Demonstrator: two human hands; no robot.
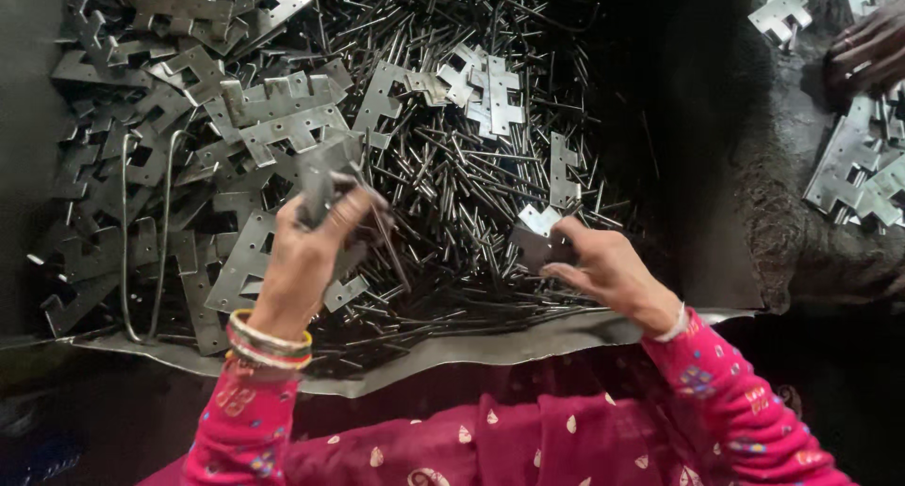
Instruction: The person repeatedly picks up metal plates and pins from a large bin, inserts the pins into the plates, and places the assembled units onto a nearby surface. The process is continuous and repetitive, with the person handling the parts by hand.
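Left hand [306,250] closed around a grey metal hinge leaf [320,180], held up over the pile with a thin pin [388,246] sticking out below the fingers. Right hand [603,264] pinching another hinge leaf [539,233] between thumb and fingertips, low over the heap of steel pins [471,175]. Loads more hinge plates [189,99] stacked to the left, all sitting on a bent metal sheet [490,345]. Someone else's hand [872,52] top right, next to a second bunch of plates [858,170]. Bangles [269,343] on the left wrist, pink sleeves.
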